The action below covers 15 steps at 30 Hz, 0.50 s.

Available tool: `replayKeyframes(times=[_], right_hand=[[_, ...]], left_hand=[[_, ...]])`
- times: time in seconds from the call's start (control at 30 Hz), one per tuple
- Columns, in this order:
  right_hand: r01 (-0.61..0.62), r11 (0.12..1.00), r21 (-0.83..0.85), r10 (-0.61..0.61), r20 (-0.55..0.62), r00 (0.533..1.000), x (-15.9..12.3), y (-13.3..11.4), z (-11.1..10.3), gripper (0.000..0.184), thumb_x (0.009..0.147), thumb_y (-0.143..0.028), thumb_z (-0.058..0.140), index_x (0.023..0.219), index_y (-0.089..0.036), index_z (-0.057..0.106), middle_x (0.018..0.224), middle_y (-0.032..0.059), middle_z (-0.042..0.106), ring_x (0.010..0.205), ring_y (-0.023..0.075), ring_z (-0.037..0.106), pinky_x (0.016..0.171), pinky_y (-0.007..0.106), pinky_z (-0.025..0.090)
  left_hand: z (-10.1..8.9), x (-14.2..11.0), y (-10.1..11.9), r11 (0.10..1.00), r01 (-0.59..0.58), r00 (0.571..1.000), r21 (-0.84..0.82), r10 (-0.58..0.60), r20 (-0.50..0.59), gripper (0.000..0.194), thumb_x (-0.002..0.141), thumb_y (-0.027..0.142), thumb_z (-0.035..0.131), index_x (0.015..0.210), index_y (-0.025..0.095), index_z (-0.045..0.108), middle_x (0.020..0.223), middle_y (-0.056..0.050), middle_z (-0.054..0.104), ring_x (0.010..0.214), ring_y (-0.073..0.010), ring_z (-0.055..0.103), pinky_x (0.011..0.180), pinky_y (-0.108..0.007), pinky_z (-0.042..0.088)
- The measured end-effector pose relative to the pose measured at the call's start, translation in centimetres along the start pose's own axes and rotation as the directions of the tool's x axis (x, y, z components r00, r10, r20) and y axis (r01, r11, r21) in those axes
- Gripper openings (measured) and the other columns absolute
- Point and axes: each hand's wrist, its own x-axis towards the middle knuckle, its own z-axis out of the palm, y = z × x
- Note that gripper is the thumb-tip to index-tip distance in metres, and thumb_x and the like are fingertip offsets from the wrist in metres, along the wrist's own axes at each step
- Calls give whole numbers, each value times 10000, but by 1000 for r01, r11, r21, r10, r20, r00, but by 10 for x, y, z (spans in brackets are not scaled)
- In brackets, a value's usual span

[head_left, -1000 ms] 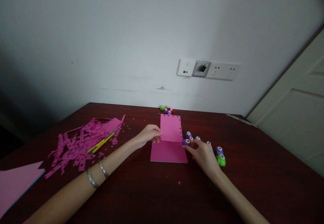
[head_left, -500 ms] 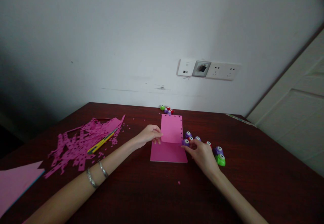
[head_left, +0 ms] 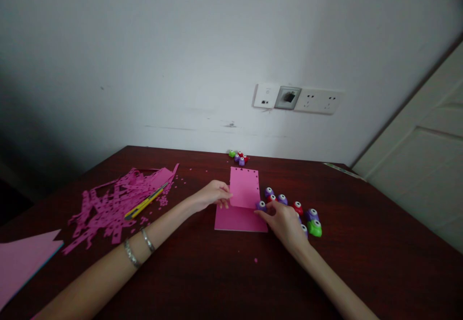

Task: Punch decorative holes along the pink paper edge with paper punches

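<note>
A pink paper sheet (head_left: 244, 187) with punched holes along its top and right edges stands lifted above a flat pink sheet (head_left: 238, 218) on the dark wooden table (head_left: 202, 271). My left hand (head_left: 213, 195) pinches the lifted sheet's left edge. My right hand (head_left: 284, 221) grips a small purple hole punch (head_left: 260, 205) at the sheet's lower right edge. Beside that hand lie several small punches, purple (head_left: 282, 198), red (head_left: 297, 207) and green (head_left: 316, 228).
A heap of pink paper scraps (head_left: 115, 199) with a yellow utility knife (head_left: 146, 202) lies at the left. Another pink sheet (head_left: 21, 259) sits at the near left edge. More small punches (head_left: 238, 156) stand by the wall, below the wall sockets (head_left: 296, 99).
My right hand has slid the purple punch slightly left and nearer along the sheet's right edge. The lifted sheet has tilted down a little. The left hand has barely moved.
</note>
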Motion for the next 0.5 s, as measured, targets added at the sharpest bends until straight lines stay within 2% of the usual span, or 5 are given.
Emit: replayKeyframes(times=[0.33,0.5], right_hand=[[21,998,-61,-18,64,998,-2,-4,7,223,751,-391,588,688,-180,620,649,42,653,602,184,598,555,264,392],[44,997,-70,-39,65,997,-2,-1,12,216,746,-380,601,677,-176,608,657,40,650,598,177,589,557,265,393]], left_hand=[[-7,1,-3,992,122,990,-16,-120,75,162,649,204,658,691,122,524,626,-72,655,536,-127,597,505,-240,416],[-7,1,-6,991,133,989,36,-135,68,124,648,185,633,666,121,529,589,-58,641,500,-115,578,478,-232,415]])
